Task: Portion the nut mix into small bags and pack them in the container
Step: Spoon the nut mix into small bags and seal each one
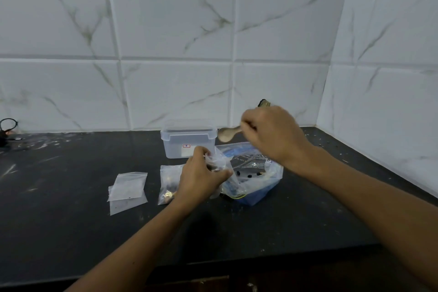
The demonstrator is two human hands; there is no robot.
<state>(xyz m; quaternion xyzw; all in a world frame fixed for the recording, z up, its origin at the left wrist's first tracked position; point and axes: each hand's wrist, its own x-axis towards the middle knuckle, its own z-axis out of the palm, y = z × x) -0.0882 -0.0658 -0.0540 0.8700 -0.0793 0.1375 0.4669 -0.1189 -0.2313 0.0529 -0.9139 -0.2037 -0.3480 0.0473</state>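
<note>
Nut mix bag (254, 173) lies open on dark counter (71, 220), right of center. Lidded container (188, 141) stands behind. Left hand (199, 178) grips small bag (216, 161) beside it. Right hand (272, 134) clamps spoon (227, 133) above. Filled bag (168, 184), empty bags (128, 191) left.

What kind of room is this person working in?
Most likely a home kitchen: a dark stone counter runs into a corner of white marble-look wall tiles, with a spoon and a plastic food tub on hand.
</note>
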